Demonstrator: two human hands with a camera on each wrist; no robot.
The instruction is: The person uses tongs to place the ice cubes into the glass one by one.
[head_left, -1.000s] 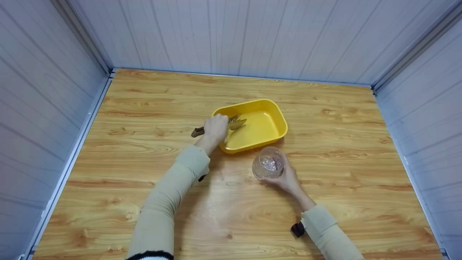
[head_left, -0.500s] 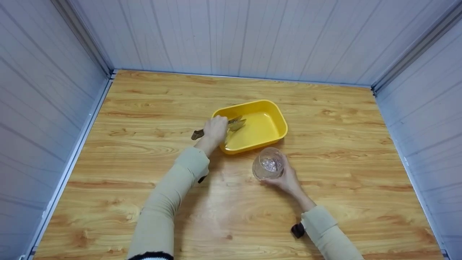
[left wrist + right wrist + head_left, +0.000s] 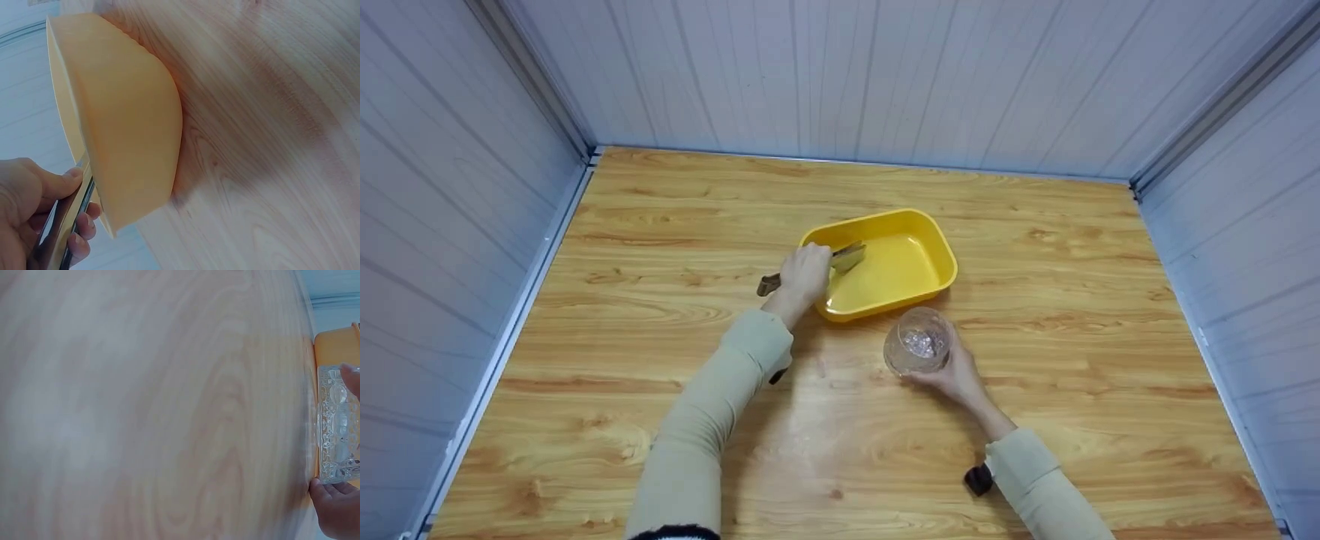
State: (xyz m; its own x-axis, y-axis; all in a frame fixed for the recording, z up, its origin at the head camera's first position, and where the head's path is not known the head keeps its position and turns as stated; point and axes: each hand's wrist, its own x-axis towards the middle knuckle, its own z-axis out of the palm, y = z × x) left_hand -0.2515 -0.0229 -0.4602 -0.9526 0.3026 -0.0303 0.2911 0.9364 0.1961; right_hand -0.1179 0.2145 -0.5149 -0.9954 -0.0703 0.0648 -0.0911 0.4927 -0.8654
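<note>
My left hand (image 3: 804,276) is at the left end of a yellow plastic basin (image 3: 937,259). It grips several pieces of metal cutlery (image 3: 847,259) by the handles, with thumb and fingers pinching them in the left wrist view. Their heads reach over the rim into the basin; a forked end and a broad rounded one were discernible earlier, but now they overlap. My right hand (image 3: 956,375) wraps around a clear patterned glass (image 3: 916,341) in front of the basin. In the right wrist view, the glass (image 3: 337,430) shows its embossed side, with fingers at its base.
A wood-grain tabletop (image 3: 660,225) lies under everything. White panelled walls (image 3: 847,75) enclose it at the back and both sides. A small black object (image 3: 979,478) is at the right sleeve cuff.
The cutlery heads have drawn slightly back to the left inside the basin, and my left hand has shifted slightly nearer. The right hand and the glass stay in place.
</note>
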